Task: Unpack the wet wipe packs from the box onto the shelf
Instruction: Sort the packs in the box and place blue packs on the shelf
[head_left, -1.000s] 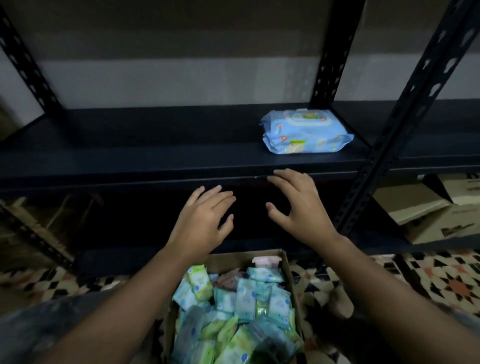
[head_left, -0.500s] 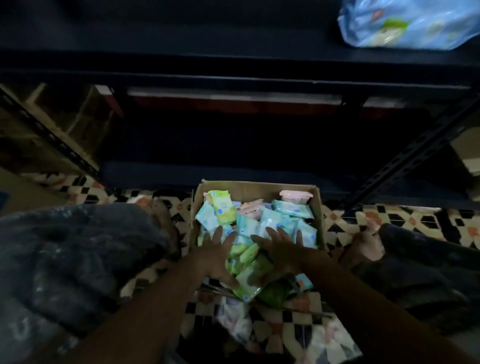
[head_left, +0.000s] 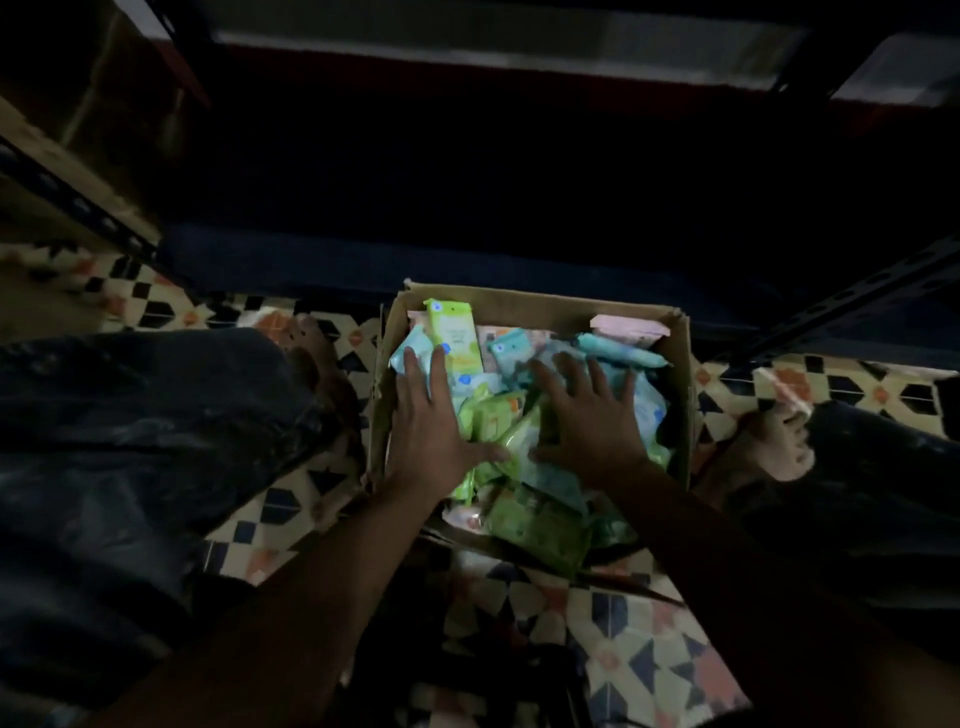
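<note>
Both my left hand (head_left: 434, 415) and right hand (head_left: 587, 415) lie flat, fingers spread, on the heaped wipe packs (head_left: 524, 447) in the box (head_left: 540, 304); dim light, but they look soft, slick, light, best pinched across the middle.

Dim, murky, softly blurred throughout

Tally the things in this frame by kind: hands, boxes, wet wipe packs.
Hands: 2, left hand and right hand, both flat on the packs
Box: 1
Packs: no exact count; they lie heaped and overlapping in dim light, green, blue and pink
Total countable: 3
</note>
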